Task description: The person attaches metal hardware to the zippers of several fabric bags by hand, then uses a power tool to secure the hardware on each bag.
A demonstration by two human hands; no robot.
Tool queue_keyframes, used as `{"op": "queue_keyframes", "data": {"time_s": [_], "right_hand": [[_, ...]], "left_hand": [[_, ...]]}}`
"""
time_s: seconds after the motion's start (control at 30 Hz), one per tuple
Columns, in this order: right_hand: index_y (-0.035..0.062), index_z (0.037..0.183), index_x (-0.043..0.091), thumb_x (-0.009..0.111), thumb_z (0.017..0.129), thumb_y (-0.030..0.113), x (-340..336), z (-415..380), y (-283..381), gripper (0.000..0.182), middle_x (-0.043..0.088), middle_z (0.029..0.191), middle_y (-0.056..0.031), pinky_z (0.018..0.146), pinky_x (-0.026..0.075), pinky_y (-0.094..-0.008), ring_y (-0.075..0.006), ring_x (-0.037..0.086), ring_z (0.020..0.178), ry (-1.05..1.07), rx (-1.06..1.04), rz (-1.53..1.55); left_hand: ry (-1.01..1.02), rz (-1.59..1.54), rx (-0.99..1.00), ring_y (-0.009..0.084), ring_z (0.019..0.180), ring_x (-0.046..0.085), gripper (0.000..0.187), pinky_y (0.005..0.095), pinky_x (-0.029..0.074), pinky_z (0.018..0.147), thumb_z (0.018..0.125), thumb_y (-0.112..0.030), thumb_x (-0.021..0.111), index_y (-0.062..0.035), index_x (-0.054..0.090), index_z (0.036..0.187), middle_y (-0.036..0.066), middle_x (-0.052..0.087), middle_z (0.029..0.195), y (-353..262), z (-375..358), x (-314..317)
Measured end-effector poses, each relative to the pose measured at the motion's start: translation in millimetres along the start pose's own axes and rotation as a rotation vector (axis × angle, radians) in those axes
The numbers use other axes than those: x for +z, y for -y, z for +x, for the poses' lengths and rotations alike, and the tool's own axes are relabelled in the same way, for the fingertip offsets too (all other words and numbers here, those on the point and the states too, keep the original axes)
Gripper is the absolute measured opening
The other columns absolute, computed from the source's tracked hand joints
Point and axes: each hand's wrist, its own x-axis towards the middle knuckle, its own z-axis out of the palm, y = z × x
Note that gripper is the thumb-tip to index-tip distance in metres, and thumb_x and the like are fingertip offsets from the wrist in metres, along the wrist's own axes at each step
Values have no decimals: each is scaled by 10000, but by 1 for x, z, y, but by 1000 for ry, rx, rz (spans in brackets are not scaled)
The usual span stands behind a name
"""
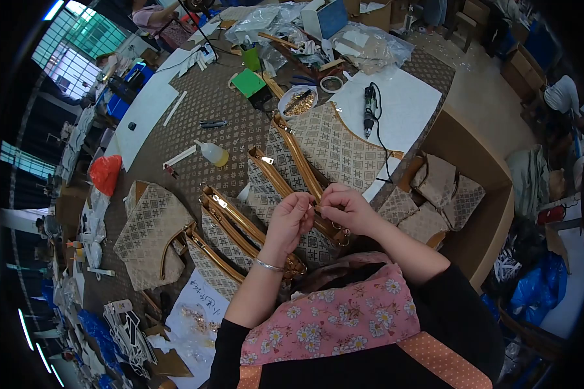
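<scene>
My left hand [288, 222] and my right hand [346, 209] meet close together in front of me, thumbs and fingers pinched. Whatever small piece sits between the fingertips is mostly hidden. Under and beyond them lie several beige patterned handbags [316, 137] with shiny gold trim [297, 150], side by side with their openings toward me. Silver zipper pulls [220, 201] show on the gold edges. Another patterned bag [150, 236] rests to the left of my left hand, its gold strap loose.
A cardboard box [494, 249] holding more bags stands at right. Farther back lie a corded power screwdriver [370, 109], a white bowl [281, 111] of gold hardware, a green box [248, 84] and a bottle of yellowish liquid [214, 153]. A red plastic bag [105, 174] sits at left.
</scene>
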Motion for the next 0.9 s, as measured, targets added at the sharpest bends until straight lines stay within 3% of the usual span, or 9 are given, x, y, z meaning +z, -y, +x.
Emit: {"op": "queue_keyframes", "data": {"time_s": [0.17, 0.47, 0.9], "right_hand": [[16, 726, 598, 604, 787, 80, 0, 1, 5, 88, 535, 821, -43, 717, 410, -260, -144, 520, 783, 8, 29, 8], [14, 710, 599, 605, 771, 87, -2, 2, 4, 95, 536, 801, -46, 685, 412, -261, -145, 524, 763, 22, 35, -7], [10, 770, 617, 633, 759, 71, -5, 4, 4, 64, 551, 820, -60, 664, 430, -272, -153, 541, 755, 50, 8, -45]], "left_hand": [[19, 119, 76, 43, 425, 396, 202, 161, 271, 378, 895, -265, 562, -65, 559, 925, -23, 513, 613, 10, 5, -3], [10, 274, 155, 37, 487, 424, 251, 159, 323, 440, 899, -278, 555, -31, 598, 915, -19, 539, 643, 5, 1, 1], [17, 397, 247, 28, 539, 437, 201, 157, 361, 494, 907, -191, 548, -9, 610, 968, -25, 564, 706, 6, -3, 4]]}}
